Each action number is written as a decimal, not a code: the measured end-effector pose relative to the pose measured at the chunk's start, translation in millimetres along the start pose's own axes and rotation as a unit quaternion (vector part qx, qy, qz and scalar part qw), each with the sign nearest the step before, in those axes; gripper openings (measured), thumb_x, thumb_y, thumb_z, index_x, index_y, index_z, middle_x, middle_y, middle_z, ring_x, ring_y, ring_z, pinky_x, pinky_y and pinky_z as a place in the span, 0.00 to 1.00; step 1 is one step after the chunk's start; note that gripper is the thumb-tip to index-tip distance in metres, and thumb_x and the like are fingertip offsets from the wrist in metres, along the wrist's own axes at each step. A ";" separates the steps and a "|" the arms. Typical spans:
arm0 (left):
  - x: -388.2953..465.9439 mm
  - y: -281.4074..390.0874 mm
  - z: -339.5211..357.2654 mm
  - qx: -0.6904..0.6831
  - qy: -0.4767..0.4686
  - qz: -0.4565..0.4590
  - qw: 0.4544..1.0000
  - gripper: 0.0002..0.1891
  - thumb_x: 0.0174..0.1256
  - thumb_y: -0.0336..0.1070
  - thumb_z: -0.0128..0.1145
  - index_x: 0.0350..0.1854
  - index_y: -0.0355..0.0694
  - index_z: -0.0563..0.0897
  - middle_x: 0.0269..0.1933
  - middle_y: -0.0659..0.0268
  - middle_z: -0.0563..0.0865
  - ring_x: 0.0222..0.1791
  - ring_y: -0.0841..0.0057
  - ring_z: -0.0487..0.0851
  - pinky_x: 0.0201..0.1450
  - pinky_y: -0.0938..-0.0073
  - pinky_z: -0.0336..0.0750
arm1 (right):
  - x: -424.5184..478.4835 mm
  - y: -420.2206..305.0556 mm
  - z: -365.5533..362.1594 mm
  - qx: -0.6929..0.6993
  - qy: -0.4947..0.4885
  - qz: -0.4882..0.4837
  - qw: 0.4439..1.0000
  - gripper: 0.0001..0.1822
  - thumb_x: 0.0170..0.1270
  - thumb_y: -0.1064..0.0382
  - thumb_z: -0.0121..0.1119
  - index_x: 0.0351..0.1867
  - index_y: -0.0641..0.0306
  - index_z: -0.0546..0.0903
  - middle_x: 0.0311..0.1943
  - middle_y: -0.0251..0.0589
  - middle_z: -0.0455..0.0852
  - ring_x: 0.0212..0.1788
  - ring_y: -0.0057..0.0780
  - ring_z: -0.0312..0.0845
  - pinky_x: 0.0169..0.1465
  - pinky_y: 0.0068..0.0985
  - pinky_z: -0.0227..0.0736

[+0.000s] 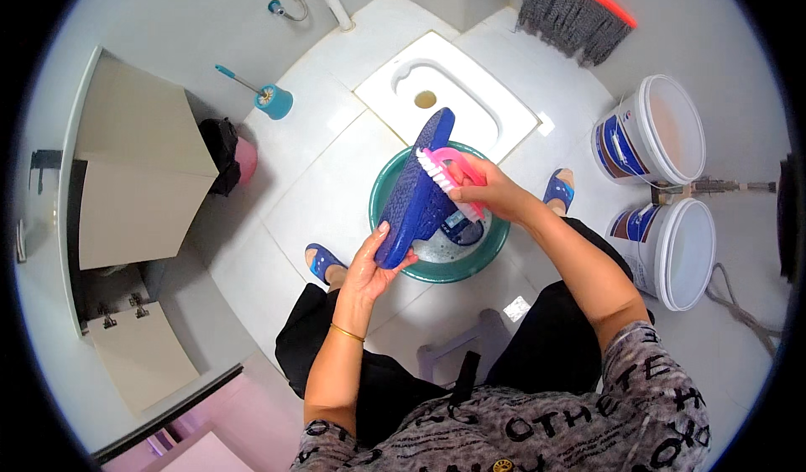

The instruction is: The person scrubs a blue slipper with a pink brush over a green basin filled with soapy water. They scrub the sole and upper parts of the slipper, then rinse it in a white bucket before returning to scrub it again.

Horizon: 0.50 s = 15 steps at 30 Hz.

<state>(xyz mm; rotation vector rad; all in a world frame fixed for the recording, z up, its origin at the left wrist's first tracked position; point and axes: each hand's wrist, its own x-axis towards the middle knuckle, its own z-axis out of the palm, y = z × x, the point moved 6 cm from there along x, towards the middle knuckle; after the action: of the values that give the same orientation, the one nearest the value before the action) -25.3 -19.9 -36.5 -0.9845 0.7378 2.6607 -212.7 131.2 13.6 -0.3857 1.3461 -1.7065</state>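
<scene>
My left hand [371, 267] grips the heel end of a blue slide sandal [409, 201], which is tilted with its toe pointing away from me. In my right hand [494, 185] is a pink scrub brush [463, 176] with a loop handle. Its white bristles meet or nearly meet the sandal's side edge; I cannot tell how firmly. Below both hands stands a round green basin [441, 274] holding soapy water. A second dark blue sandal [465, 231] lies in that water, partly hidden by the brush and my right hand.
Beyond the basin is a white squat toilet [466, 63]. Two white buckets [677, 126] stand at right, beneath a hanging broom [579, 16]. A blue toilet brush holder [274, 102], a pink bin [245, 160] and a cabinet [138, 214] are at left. A grey stool [494, 330] is beneath me.
</scene>
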 end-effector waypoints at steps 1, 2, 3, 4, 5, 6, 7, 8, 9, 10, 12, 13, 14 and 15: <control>0.1 2.2 6.1 0.003 -0.006 0.029 1.000 0.24 0.72 0.39 0.60 0.64 0.33 0.71 0.57 0.54 0.82 0.54 0.61 0.85 0.55 0.64 0.84 | -0.6 -3.1 2.2 -0.015 0.003 0.007 1.000 0.18 0.57 0.64 0.71 0.47 0.61 0.77 0.36 0.30 0.79 0.39 0.17 0.75 0.44 0.19 0.73; 1.6 4.3 11.7 0.006 -0.011 0.058 0.998 0.22 0.71 0.35 0.60 0.63 0.32 0.72 0.56 0.55 0.83 0.53 0.63 0.85 0.53 0.63 0.86 | -0.1 -4.3 3.3 -0.029 0.005 0.014 0.999 0.20 0.57 0.64 0.71 0.50 0.62 0.78 0.38 0.31 0.81 0.41 0.18 0.77 0.47 0.20 0.74; 3.9 6.2 16.0 0.009 -0.019 0.085 0.996 0.20 0.71 0.32 0.60 0.62 0.31 0.73 0.55 0.56 0.83 0.52 0.65 0.86 0.50 0.62 0.87 | 0.4 -5.0 -1.4 -0.063 0.024 0.004 0.998 0.21 0.57 0.64 0.72 0.51 0.63 0.78 0.39 0.32 0.81 0.42 0.20 0.78 0.48 0.20 0.75; 5.4 4.8 15.1 0.003 -0.002 0.073 0.997 0.25 0.68 0.24 0.60 0.67 0.36 0.70 0.58 0.58 0.82 0.53 0.69 0.86 0.52 0.65 0.87 | 1.7 -4.1 -8.3 -0.097 0.043 -0.006 0.994 0.22 0.57 0.63 0.72 0.52 0.64 0.78 0.40 0.33 0.82 0.43 0.21 0.79 0.49 0.21 0.75; 4.8 6.5 15.2 0.030 0.015 0.082 0.996 0.27 0.68 0.23 0.60 0.69 0.38 0.69 0.59 0.58 0.82 0.53 0.70 0.85 0.53 0.66 0.86 | 3.5 -2.1 -16.8 -0.130 0.062 -0.017 0.989 0.24 0.57 0.62 0.72 0.53 0.65 0.78 0.40 0.33 0.83 0.44 0.22 0.80 0.50 0.22 0.76; 3.3 7.7 16.0 0.057 0.031 0.088 0.994 0.30 0.67 0.22 0.60 0.71 0.40 0.68 0.60 0.58 0.82 0.54 0.71 0.85 0.54 0.67 0.86 | 5.4 -2.9 -25.2 -0.164 0.101 -0.012 0.981 0.23 0.56 0.61 0.72 0.51 0.65 0.79 0.39 0.36 0.84 0.43 0.24 0.81 0.47 0.24 0.77; 2.2 8.1 15.5 0.085 0.048 0.094 0.991 0.32 0.67 0.21 0.60 0.73 0.42 0.67 0.60 0.59 0.81 0.54 0.72 0.85 0.55 0.68 0.85 | 4.1 -2.2 -27.9 -0.219 0.109 -0.008 0.970 0.23 0.56 0.61 0.72 0.51 0.65 0.79 0.39 0.37 0.84 0.42 0.25 0.82 0.46 0.25 0.78; 2.2 6.1 14.0 0.093 0.053 0.091 0.990 0.34 0.66 0.20 0.61 0.74 0.43 0.66 0.60 0.59 0.82 0.54 0.72 0.85 0.55 0.69 0.85 | 1.5 -2.5 -30.9 -0.274 0.117 -0.004 0.955 0.22 0.56 0.61 0.72 0.50 0.65 0.79 0.38 0.38 0.84 0.41 0.26 0.82 0.46 0.25 0.78; 2.4 4.4 11.8 0.102 0.059 0.088 0.989 0.35 0.65 0.19 0.61 0.74 0.44 0.65 0.60 0.59 0.82 0.54 0.73 0.85 0.56 0.70 0.85 | -0.2 -5.8 -29.0 -0.327 0.124 -0.001 0.937 0.22 0.55 0.61 0.72 0.50 0.65 0.79 0.37 0.40 0.84 0.41 0.27 0.82 0.45 0.26 0.78; 2.9 2.9 9.7 0.111 0.064 0.086 0.988 0.37 0.64 0.18 0.61 0.75 0.45 0.64 0.60 0.59 0.82 0.54 0.74 0.85 0.56 0.71 0.84 | 0.0 -10.6 -15.1 -0.398 0.096 -0.075 0.909 0.25 0.55 0.60 0.72 0.53 0.63 0.78 0.38 0.45 0.84 0.41 0.33 0.83 0.46 0.29 0.79; 2.9 4.3 5.4 0.127 0.077 0.116 0.982 0.37 0.63 0.18 0.61 0.75 0.45 0.64 0.59 0.60 0.82 0.54 0.74 0.84 0.56 0.72 0.84 | -9.1 -7.9 14.5 -0.470 0.021 -0.127 0.873 0.29 0.55 0.58 0.71 0.57 0.62 0.75 0.45 0.48 0.83 0.47 0.42 0.82 0.51 0.34 0.77; 3.7 3.8 3.8 0.134 0.081 0.130 0.979 0.38 0.63 0.17 0.61 0.76 0.45 0.64 0.59 0.60 0.82 0.54 0.74 0.84 0.56 0.73 0.83 | -18.6 -8.5 29.0 -0.503 0.000 -0.190 0.843 0.31 0.55 0.58 0.71 0.60 0.62 0.74 0.47 0.49 0.82 0.50 0.43 0.82 0.54 0.36 0.77; 4.9 2.1 2.2 0.129 0.079 0.127 0.980 0.38 0.63 0.17 0.61 0.75 0.45 0.64 0.59 0.60 0.82 0.55 0.75 0.84 0.56 0.73 0.83 | -26.8 2.1 40.7 -0.523 -0.037 -0.197 0.828 0.32 0.53 0.59 0.71 0.60 0.62 0.74 0.50 0.50 0.80 0.51 0.45 0.80 0.55 0.36 0.75; 6.9 2.9 1.0 0.125 0.077 0.126 0.981 0.38 0.63 0.17 0.61 0.75 0.44 0.64 0.60 0.60 0.82 0.55 0.75 0.84 0.56 0.74 0.83 | -33.4 14.8 50.6 -0.542 -0.074 -0.206 0.812 0.33 0.52 0.59 0.72 0.61 0.62 0.74 0.52 0.51 0.78 0.53 0.47 0.78 0.57 0.36 0.74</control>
<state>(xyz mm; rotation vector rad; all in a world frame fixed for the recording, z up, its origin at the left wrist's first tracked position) -32.1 -21.7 -39.3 -1.1000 1.2735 2.6256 -152.1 126.7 27.7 -1.5093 2.1216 -0.9793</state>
